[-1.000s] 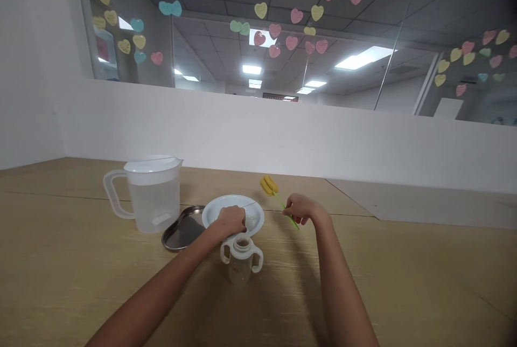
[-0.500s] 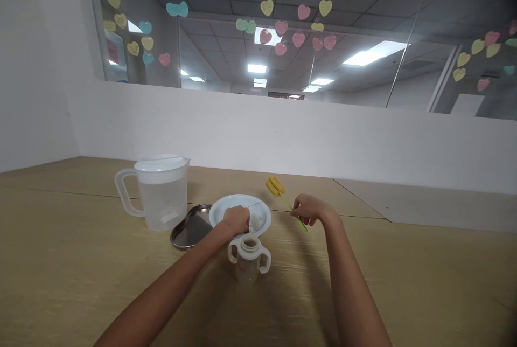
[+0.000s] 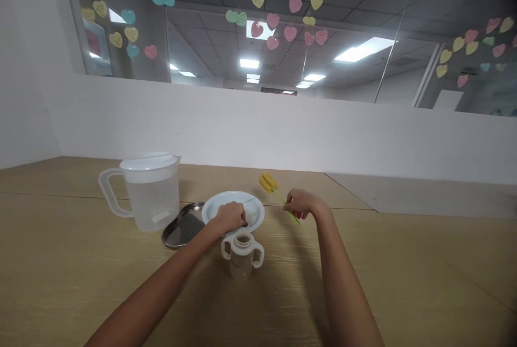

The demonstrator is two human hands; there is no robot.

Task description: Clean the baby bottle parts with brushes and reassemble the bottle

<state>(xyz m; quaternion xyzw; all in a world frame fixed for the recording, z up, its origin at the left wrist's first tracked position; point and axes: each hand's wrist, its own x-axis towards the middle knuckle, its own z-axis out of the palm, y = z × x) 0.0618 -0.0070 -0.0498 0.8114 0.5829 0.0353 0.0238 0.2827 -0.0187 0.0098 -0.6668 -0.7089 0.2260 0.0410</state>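
Between right fingers (image 3: 287, 206), the brush (image 3: 268, 182)

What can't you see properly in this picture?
In the head view:
- Whether the left hand holds anything over the white bowl: the hand hides it.
- Part of the green handle: behind the right hand's fingers.
- Writing on the heart notes: too small.
- Some top hearts: cut off by the top edge.

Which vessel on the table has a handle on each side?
The small open-necked bottle, standing nearer the camera than the white bowl. The lidded pitcher shows only one handle, on its left.
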